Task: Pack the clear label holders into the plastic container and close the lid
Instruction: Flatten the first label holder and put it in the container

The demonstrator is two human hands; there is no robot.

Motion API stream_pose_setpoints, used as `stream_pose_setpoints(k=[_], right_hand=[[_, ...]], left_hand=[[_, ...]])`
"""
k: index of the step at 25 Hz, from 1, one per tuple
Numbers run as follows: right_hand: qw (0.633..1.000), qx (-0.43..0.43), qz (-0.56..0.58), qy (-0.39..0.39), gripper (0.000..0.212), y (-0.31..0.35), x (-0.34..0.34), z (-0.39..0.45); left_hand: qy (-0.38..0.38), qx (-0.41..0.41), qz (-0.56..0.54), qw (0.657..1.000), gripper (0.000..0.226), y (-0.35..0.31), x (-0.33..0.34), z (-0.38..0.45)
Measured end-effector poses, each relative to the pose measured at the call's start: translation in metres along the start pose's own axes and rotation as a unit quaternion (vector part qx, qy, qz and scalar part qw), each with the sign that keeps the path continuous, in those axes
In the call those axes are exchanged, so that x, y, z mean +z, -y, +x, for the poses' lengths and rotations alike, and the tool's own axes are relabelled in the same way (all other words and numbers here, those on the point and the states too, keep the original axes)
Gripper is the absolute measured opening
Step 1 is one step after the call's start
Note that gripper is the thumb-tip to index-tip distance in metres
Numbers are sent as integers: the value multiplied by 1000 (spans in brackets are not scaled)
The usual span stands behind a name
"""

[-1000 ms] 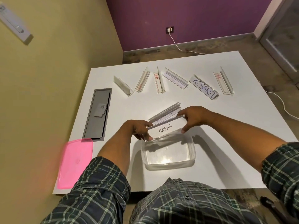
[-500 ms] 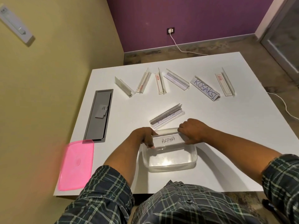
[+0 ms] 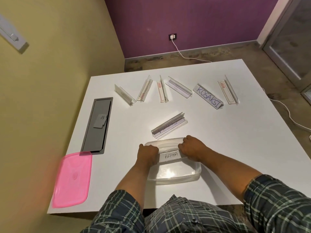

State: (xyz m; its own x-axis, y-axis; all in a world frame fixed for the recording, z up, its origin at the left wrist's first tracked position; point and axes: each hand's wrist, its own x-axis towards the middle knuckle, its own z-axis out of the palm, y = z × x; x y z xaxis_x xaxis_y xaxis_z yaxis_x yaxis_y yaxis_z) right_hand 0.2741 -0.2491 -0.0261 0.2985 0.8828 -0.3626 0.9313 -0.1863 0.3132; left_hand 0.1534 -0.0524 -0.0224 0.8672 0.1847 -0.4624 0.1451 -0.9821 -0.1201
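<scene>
A clear plastic container [image 3: 175, 175] stands near the table's front edge. My left hand [image 3: 147, 153] and my right hand [image 3: 191, 148] grip the two ends of a clear label holder marked ALPHA [image 3: 171, 155], which sits low inside the container's far half. Another clear holder [image 3: 169, 127] lies on the table just beyond the container. Several more holders lie in a row at the back, among them one marked KOSAKSI [image 3: 208, 98]. The pink lid [image 3: 72, 179] lies flat at the front left corner.
A grey cable hatch [image 3: 96, 126] is set into the white table [image 3: 244, 148] on the left. The yellow wall is close on the left. A white cable [image 3: 292, 115] runs over the floor past the table's right edge.
Both hands carried the ALPHA holder from above the far rim down into the container. The holder behind it stayed on the table.
</scene>
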Motion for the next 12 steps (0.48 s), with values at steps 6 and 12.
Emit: stream_pose_setpoints(k=[6, 12], right_hand=[[998, 27, -26, 45, 16, 10, -10, -5], [997, 23, -38, 63, 16, 17, -12, -4]], left_hand=[[13, -13, -67, 998, 27, -3, 15, -3], [28, -8, -92, 995, 31, -4, 11, -1]])
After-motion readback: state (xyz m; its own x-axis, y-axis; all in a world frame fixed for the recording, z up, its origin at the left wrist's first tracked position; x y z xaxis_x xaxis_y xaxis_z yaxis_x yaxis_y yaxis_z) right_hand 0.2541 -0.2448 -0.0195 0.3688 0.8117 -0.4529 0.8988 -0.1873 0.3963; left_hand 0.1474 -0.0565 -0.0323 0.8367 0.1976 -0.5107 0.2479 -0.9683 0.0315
